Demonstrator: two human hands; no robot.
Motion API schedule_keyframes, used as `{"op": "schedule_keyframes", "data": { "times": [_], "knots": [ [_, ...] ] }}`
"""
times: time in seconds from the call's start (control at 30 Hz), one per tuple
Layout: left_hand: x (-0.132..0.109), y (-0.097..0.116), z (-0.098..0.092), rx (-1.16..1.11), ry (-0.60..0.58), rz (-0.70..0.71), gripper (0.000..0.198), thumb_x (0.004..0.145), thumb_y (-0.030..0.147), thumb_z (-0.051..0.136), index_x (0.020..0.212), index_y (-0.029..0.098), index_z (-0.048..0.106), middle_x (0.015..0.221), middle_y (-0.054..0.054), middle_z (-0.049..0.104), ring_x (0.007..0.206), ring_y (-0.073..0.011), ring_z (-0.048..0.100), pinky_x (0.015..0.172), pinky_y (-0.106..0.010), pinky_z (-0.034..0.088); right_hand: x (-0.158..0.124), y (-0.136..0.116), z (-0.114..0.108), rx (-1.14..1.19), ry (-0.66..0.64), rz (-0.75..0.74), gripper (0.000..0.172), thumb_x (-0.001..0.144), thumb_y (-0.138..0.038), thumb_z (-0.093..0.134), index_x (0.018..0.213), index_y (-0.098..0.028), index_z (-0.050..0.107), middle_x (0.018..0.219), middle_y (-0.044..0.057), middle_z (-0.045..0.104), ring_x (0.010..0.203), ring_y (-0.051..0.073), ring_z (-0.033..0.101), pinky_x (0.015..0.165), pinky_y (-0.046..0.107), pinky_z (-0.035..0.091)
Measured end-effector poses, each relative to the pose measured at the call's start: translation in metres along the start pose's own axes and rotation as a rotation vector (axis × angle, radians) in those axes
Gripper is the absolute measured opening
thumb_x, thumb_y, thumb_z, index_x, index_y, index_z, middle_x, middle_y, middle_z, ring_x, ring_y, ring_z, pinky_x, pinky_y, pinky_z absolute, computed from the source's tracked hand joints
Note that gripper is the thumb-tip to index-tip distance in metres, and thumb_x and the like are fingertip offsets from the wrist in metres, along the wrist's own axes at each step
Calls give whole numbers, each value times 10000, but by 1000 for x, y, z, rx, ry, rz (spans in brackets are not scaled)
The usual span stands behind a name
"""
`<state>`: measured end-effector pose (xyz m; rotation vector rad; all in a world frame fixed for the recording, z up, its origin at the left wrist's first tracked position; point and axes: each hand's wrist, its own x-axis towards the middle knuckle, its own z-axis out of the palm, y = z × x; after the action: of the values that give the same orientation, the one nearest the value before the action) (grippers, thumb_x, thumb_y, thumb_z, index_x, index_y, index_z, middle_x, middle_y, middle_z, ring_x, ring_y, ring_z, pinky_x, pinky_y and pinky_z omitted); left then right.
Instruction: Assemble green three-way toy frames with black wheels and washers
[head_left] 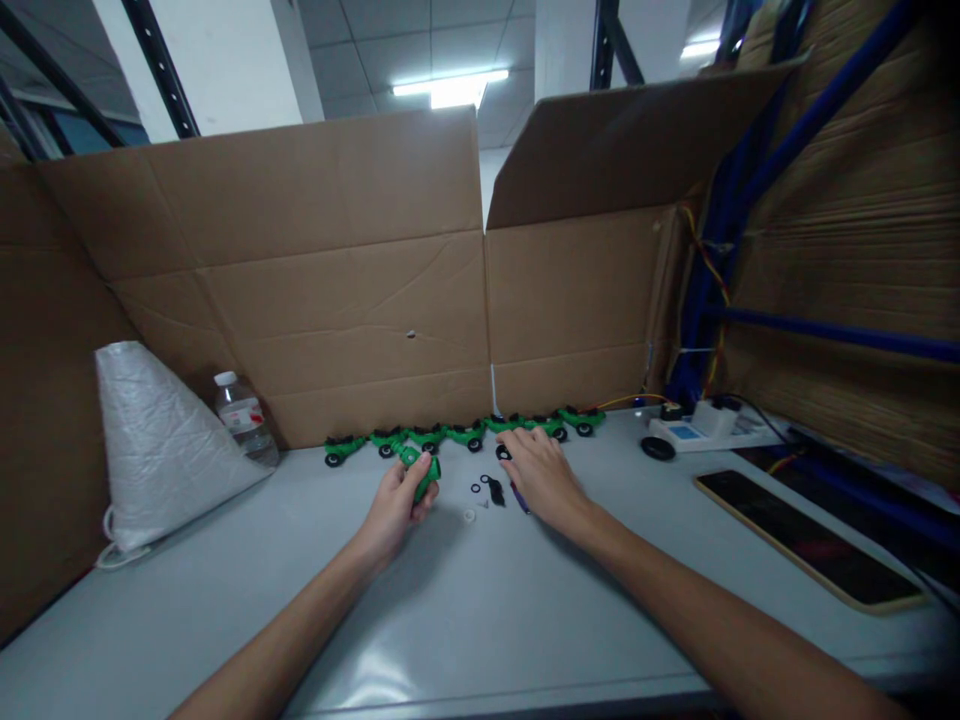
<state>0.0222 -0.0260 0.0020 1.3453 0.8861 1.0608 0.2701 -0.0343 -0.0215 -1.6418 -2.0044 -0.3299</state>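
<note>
My left hand (401,500) is closed around a green toy vehicle body (427,478), holding it above the table. My right hand (544,475) reaches down to the tabletop, thumb and forefinger around a small black wheel (503,453). Beneath that palm, partly covered, lies a thin dark blue or purple tool (519,498). Between the hands are a black plastic part (496,491), small black rings (475,488) and a pale ring (469,516). Several green toy vehicles with black wheels, one of them a toy vehicle (466,436), stand in a row behind.
Cardboard (337,330) walls the table's back and sides. At left are a white bag (165,460) and a water bottle (244,415). A power strip (712,428) with cables, a black round object (658,448) and a phone (810,540) lie at right, near a blue metal frame (720,240).
</note>
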Motion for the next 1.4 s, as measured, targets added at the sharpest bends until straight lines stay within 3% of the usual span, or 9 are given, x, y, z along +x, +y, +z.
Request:
{"op": "schedule_keyframes", "data": {
  "times": [0.13,0.73,0.93,1.4],
  "knots": [
    [-2,2,2,17,7,7,494,911,649,663,859,217,429,612,61,485,463,-63,340,438,-185,236,1,8,3,-60,-49,19,119,993,-217,622,1111,-210,630,1151,113,701,1079,323,542,873,402,379],
    [-2,2,4,24,12,11,491,900,648,679,864,214,453,605,63,481,468,-64,345,445,-187,238,7,7,17,204,-28,-54,83,990,-226,670,1072,-229,655,1066,45,734,1033,258,539,914,355,365],
    [-2,1,4,44,34,10,503,892,661,678,856,215,448,597,61,487,459,-63,346,439,-192,234,7,9,31,216,-129,-20,24,961,-238,703,962,-239,727,1046,50,760,1092,286,535,917,384,354],
    [-4,3,5,38,21,15,509,885,666,684,845,213,456,596,63,484,460,-64,351,446,-193,246,7,8,34,204,-142,-2,64,947,-253,724,1007,-232,731,1118,51,743,1108,270,533,904,381,351]
  ]
}}
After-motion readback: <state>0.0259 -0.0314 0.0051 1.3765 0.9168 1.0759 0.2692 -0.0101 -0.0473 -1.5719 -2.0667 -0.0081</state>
